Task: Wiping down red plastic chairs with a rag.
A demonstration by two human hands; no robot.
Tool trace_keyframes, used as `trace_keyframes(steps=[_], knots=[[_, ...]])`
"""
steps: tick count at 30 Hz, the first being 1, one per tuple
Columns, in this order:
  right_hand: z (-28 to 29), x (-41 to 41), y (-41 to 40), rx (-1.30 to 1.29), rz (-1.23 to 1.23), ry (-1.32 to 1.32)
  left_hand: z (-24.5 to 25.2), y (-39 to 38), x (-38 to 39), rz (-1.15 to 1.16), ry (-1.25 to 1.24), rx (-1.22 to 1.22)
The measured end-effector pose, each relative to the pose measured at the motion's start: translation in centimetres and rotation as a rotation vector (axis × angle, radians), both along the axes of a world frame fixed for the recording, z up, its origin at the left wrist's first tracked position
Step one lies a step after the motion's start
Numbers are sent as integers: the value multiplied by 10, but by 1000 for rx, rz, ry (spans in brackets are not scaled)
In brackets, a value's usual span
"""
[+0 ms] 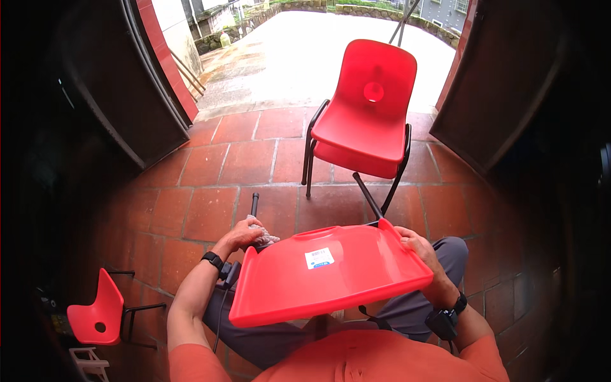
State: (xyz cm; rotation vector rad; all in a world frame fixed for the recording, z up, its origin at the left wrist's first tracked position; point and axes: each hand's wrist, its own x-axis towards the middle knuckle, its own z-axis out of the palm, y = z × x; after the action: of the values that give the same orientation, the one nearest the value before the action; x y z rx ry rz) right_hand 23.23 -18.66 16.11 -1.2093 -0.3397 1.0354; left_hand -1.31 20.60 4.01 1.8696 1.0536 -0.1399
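Observation:
A red plastic chair is tilted across my lap, with a broad smooth panel facing up. On that panel is a white and blue sticker bearing writing and a barcode. Beyond its far edge stick out black metal legs. My left hand presses a pale, bunched cloth around the black tube at the left. My right hand grips the panel's right edge, its fingers partly hidden.
Another red chair with black legs stands ahead, near the open doorway. At lower left, a smaller-looking red chair lies tipped near a pale plastic stool. Dark door leaves flank the tiled floor.

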Motion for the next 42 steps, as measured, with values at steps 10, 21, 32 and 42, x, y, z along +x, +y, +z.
trace_keyframes(steps=[10,21,32,42], knots=[[-25,66,115,328,-80,310,-52,30,5,658,-739,-259],[-44,137,186,251,87,340,-68,-5,-15,627,-424,-241],[-26,146,248,75,43,163,-114,-29,-35,606,-370,-277],[-87,168,259,-95,49,187,-157,-43,-40,569,-263,-185]])
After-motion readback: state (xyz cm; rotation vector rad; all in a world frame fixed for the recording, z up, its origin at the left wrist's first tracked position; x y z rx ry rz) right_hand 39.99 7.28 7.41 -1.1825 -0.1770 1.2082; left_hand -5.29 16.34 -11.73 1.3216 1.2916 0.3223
